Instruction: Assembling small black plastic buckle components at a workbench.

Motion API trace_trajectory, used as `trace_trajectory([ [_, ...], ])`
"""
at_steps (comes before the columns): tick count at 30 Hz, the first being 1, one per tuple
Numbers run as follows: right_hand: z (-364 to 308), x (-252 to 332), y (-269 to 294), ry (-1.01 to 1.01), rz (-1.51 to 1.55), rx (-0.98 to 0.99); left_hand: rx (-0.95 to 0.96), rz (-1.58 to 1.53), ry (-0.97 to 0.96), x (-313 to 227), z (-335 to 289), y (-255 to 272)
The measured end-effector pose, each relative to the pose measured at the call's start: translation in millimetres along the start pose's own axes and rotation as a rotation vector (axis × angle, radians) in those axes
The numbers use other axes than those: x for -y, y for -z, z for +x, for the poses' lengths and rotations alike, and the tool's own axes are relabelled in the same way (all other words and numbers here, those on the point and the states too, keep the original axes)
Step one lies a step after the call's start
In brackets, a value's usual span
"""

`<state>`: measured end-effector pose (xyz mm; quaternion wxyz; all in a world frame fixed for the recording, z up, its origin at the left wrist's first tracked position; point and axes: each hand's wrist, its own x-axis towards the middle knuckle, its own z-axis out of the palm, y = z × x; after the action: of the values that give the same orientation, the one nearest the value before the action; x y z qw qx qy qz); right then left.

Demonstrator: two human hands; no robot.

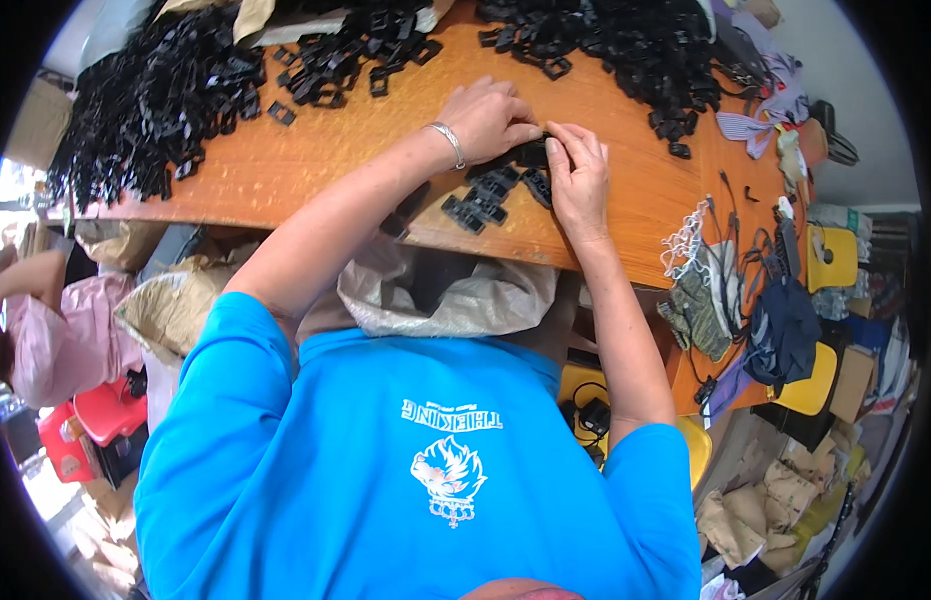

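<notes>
Over the wooden table my two hands come together, their fingertips meeting. My left hand (488,122), with a silver bracelet at its wrist, is closed, fingers curled and thumb reaching toward the other hand; what it grips is hidden. My right hand (582,182) is closed in a pinch, thumb and fingers at a black plastic buckle (532,153), partly covered. Just below lies a small cluster of similar black buckles (481,198) near the table's front edge. More dark pieces (411,208) lie under my left forearm.
Heaps of black buckles cover the far left (166,100) and far right (651,60) of the table (626,200). An open woven sack (446,310) hangs below the front edge. Cords and cloth (731,270) lie at right, near yellow chairs (831,258). Another person in pink (71,325) is at left.
</notes>
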<state>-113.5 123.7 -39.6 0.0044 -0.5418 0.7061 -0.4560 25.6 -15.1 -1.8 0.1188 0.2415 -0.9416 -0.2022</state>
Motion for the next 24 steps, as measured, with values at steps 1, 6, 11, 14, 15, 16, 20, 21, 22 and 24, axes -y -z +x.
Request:
trace_trajectory([
  [1, -3.6, 5.5, -4.1, 0.000, 0.011, -0.010, 0.006, -0.052, -0.023, 5.5, -8.3, 3.9],
  [6, -20.6, 36.4, -13.9, 0.032, 0.046, 0.053, -0.092, -0.165, -0.049, 14.5, -82.7, 21.0],
  [11, -32.7, 56.2, -22.4, 0.080, 0.109, 0.095, -0.194, -0.357, 0.004, -5.1, -128.5, 14.8],
  [14, -40.0, 67.2, -24.5, 0.093, 0.154, 0.124, -0.289, -0.434, 0.030, -8.9, -137.1, 5.5],
  [15, -43.8, 71.4, -24.5, 0.102, 0.155, 0.107, -0.306, -0.434, 0.039, -11.7, -142.5, 2.8],
  [16, -47.1, 74.6, -24.0, 0.102, 0.167, 0.121, -0.322, -0.432, 0.051, -15.2, -147.8, 0.6],
  [20, -62.4, 83.8, -20.2, 0.150, 0.207, 0.168, -0.356, -0.529, 0.129, -30.9, -172.8, 2.4],
  [21, -67.3, 87.5, -18.1, 0.178, 0.213, 0.182, -0.379, -0.551, 0.156, -36.0, -178.4, 3.1],
  [22, -73.1, 91.6, -17.0, 0.207, 0.217, 0.198, -0.357, -0.558, 0.164, -38.6, -184.9, 3.7],
  [24, -85.4, 100.2, -16.5, 0.233, 0.260, 0.218, -0.316, -0.567, 0.182, -42.2, -196.4, 7.1],
])
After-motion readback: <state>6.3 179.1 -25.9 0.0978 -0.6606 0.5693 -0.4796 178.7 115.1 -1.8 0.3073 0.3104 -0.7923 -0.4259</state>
